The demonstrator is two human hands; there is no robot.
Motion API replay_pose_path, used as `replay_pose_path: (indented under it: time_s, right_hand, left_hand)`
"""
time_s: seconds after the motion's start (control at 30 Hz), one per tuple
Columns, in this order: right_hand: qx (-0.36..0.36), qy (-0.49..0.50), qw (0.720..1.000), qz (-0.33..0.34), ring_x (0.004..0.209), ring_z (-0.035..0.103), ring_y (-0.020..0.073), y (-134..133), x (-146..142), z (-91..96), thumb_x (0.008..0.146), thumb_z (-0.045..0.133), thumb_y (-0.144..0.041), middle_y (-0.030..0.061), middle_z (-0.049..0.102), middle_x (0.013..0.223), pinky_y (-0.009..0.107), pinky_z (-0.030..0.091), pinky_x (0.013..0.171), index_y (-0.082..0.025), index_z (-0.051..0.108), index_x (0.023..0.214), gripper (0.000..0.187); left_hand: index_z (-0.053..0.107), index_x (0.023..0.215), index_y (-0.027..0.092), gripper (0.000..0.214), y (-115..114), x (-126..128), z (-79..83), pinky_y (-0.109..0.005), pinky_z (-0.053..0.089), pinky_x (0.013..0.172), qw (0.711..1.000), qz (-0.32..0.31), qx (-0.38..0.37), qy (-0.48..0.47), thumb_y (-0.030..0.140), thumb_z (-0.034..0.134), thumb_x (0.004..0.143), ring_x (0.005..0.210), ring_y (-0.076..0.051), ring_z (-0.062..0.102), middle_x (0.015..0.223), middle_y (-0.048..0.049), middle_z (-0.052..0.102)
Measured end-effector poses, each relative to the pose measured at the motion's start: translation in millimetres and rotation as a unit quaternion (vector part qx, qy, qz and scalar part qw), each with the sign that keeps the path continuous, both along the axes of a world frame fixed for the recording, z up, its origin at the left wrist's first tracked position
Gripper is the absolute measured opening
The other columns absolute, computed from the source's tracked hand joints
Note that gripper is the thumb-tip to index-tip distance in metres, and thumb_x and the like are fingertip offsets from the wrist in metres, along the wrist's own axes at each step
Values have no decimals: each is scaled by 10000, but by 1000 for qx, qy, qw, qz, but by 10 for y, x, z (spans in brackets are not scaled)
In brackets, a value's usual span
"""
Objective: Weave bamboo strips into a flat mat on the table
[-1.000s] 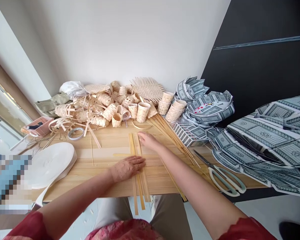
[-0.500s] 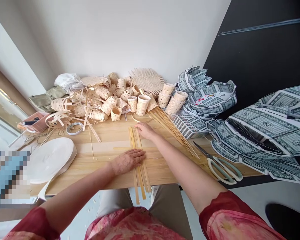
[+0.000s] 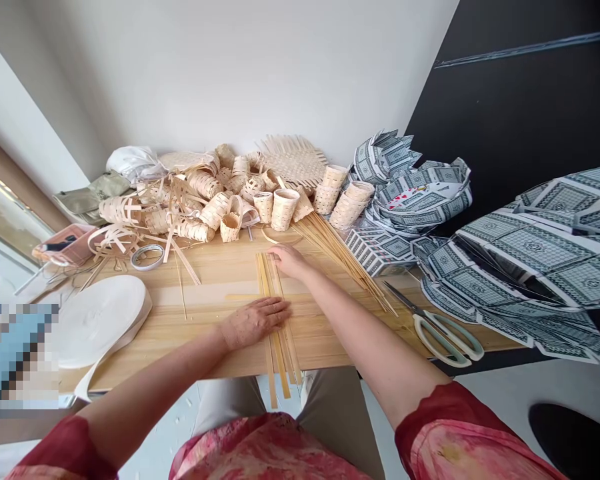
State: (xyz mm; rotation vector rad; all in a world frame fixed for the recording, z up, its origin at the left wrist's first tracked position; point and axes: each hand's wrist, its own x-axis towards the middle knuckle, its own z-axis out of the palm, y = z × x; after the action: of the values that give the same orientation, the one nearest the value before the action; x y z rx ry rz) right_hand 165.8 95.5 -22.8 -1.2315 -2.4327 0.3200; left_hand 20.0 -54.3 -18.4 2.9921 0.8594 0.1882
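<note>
Several thin, flat bamboo strips [image 3: 279,367] lie side by side on the wooden table, pointing away from me, and their near ends stick out over its front edge. Another strip [image 3: 236,297] lies crosswise to them, partly hidden. My left hand [image 3: 260,319] rests flat on the strips near their middle, palm down with fingers stretched to the right. Farther up, my right hand [image 3: 287,260] has its fingers closed at the far end of the rightmost strip. Its fingertips are partly hidden.
Woven baskets and cups [image 3: 283,210] crowd the back of the table [image 3: 190,353]. Thin sticks [image 3: 340,253] and scissors [image 3: 437,330] lie to the right, beside folded-card pieces [image 3: 530,260]. At left are a roll of white band [image 3: 97,320], a tape roll [image 3: 148,257] and a pink basket [image 3: 65,243].
Both hands and the strips stay almost where they were. The whole view has shifted very slightly.
</note>
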Motion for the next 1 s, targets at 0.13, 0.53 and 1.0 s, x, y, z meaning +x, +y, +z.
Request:
replay_pose_path:
  time_s: [0.13,0.53,1.0]
  right_hand:
    - [3,-2,1000,-1,1021,518,193,-9,2,6,836,551,-143,58,588,1046,393,396,891,-129,592,979,149]
    - [39,-19,999,-15,1047,506,172,-122,15,90,763,513,-19,71,576,1121,291,376,908,-144,620,1012,299]
    - [107,-134,982,76,1132,400,226,-676,158,121,870,487,-216,57,512,1231,379,339,897,-203,594,1089,244]
  left_hand:
    - [378,1302,121,416,-1,3,5,-339,275,1075,1000,5,-3,8,279,289,927,1288,-190,313,1372,-107,390]
    - [415,1276,123,400,-4,9,-8,-344,300,1059,1000,7,1,-3,279,319,921,1270,-208,344,1354,-103,419]
    - [462,1242,103,385,-23,14,11,-334,321,1045,1000,7,2,-18,259,338,913,1248,-210,382,1328,-128,446]
